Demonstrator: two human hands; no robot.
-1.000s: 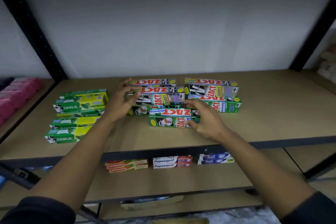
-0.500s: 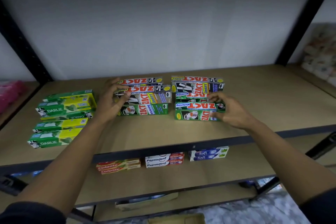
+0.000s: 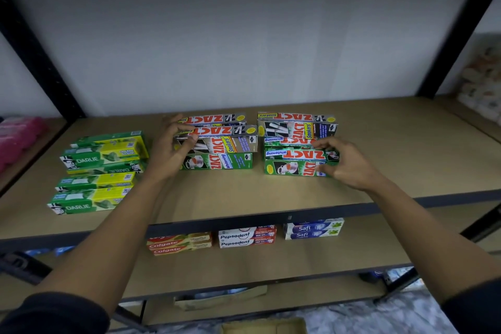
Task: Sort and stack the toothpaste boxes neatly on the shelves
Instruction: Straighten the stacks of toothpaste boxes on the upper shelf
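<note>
Where the lower shelf shows under the edge: Colgate boxes, Pepsodent boxes and Safi boxes in a row.
Upper shelf front: open board from the edge to the boxes.
Left hand: fingers curled round the left end of the left Zact stack.
Right hand: fingers pinching the right end of the front green Zact box.
Sides: a gap between the stacks; Darlie boxes apart at left; open board at right.

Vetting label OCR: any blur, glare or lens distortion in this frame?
Head view: dim, even light, little glare; black metal shelf uprights splay from wide-angle distortion; red-lettered Zact boxes and green-yellow Darlie boxes read sharp; left hand slightly smeared; pink packs at the left edge soft.
</note>
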